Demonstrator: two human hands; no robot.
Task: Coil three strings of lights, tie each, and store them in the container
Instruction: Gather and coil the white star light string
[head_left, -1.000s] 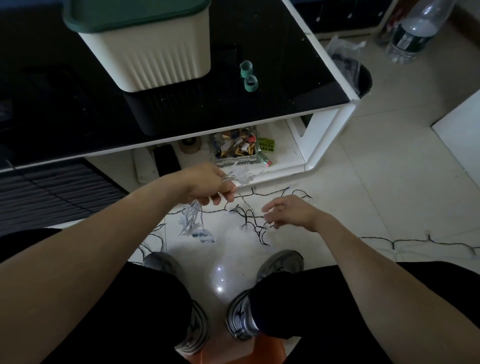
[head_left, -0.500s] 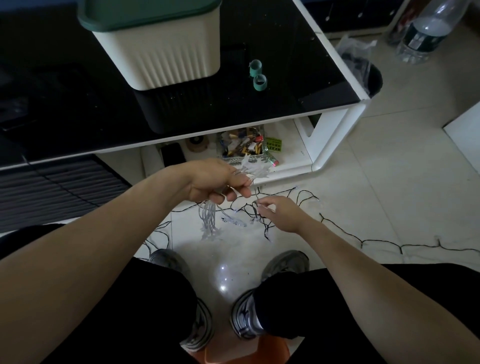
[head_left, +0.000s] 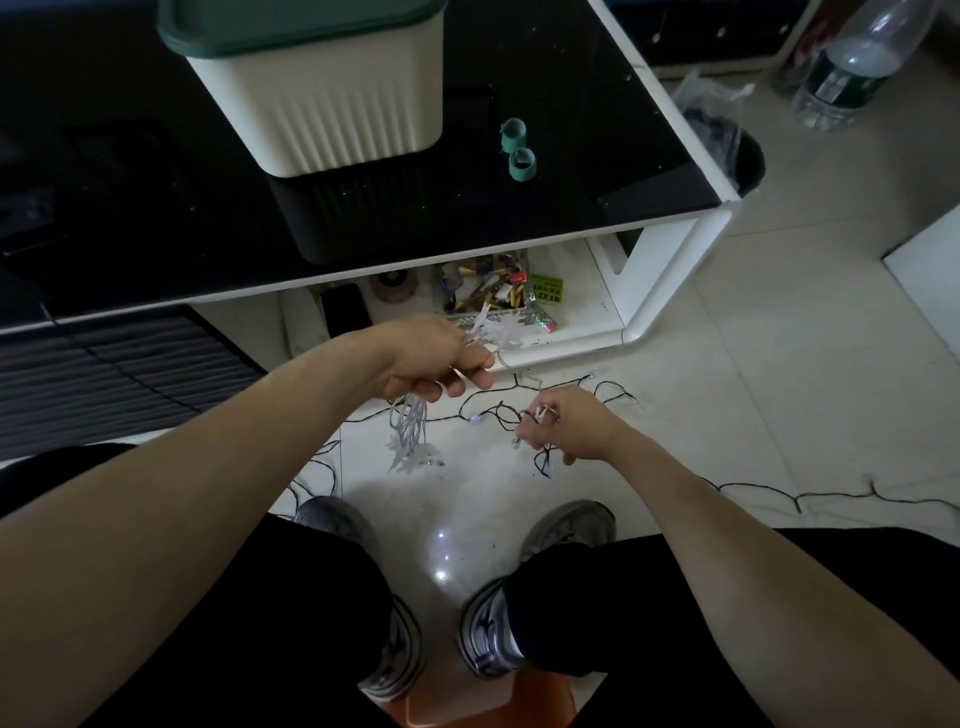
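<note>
Seated person, head view looking down past both forearms to the tiled floor (head_left: 753, 395). Left hand (head_left: 434, 361) is clenched around a gathered bundle of the snowflake light string (head_left: 410, 431): white snowflake ornaments stick out above the fist toward the lower shelf, and pale loops with more snowflakes hang below it, just above the floor. Right hand (head_left: 569, 426) is lower and to the right, near the floor, fingers curled and pinching a section of the dark-wired light string (head_left: 748, 488); a small pale piece shows between thumb and forefinger, too small to identify. That dark wire lies tangled on the floor between the two hands, runs in loops toward the foot of the counter (head_left: 675, 130), and trails off along the tiles to the right edge of view; further dark strands lie on the floor at left, by the left knee. The cream ribbed container (head_left: 332, 104) with its green lid (head_left: 296, 21) closed stands on the glossy black top of the counter, well apart from both hands. Two small green ties (head_left: 517, 150), curled into rings, lie on the counter just right of the container. The lower shelf holds a clear box of small mixed items (head_left: 485, 288), a tape roll (head_left: 395, 283) and a dark phone-like slab (head_left: 345, 312). A plastic water bottle (head_left: 852, 62) stands on the floor at upper right, near a black bin (head_left: 748, 166) lined with a clear bag. Two grey sneakers (head_left: 566, 525) rest on the floor, with an orange stool edge (head_left: 488, 706) at the bottom.
</note>
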